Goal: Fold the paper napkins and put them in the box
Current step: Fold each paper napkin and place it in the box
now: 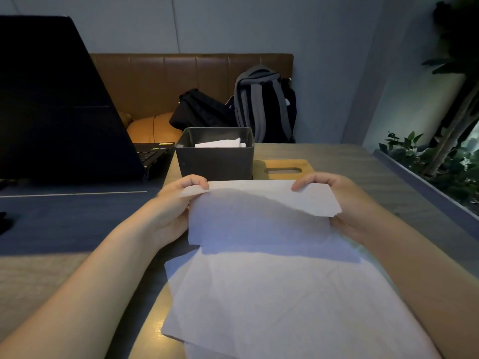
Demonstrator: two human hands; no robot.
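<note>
Plain napkin [259, 218], no legible writing

Wooden table [337, 156], dark box [215, 161], wooden lid [285, 169], laptop [64, 120], paper napkins [285, 294]

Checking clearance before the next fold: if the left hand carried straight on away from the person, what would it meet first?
Probably the dark box: the left hand, gripping the napkin edge, sits just short of its front wall. Depth is uncertain from one view.

Dim, soft-focus, wide-angle edge distortion
</note>
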